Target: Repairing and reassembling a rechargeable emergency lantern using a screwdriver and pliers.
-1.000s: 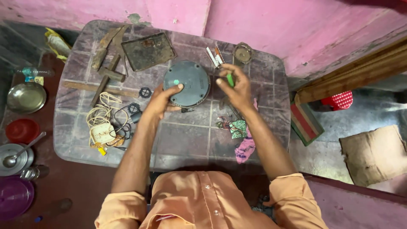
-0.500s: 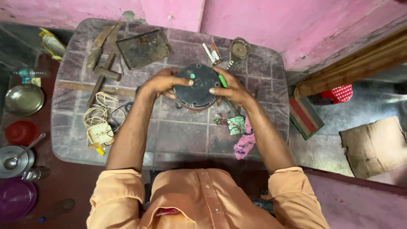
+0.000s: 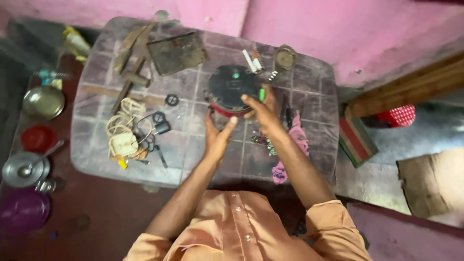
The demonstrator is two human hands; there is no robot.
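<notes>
Evidently both hands grip the round dark motor housing, tilted near the counter's far edge. Left hand cups its near rim, fingers curled; right hand clasps its right side, perhaps pinching something green too. Coiled wire lies well left of the housing.

Two hands — left hand, right hand — one round dark motor housing, one flat rusty metal plate, one steel bowl, one red dish, one purple plate, one coil of pale wire
</notes>
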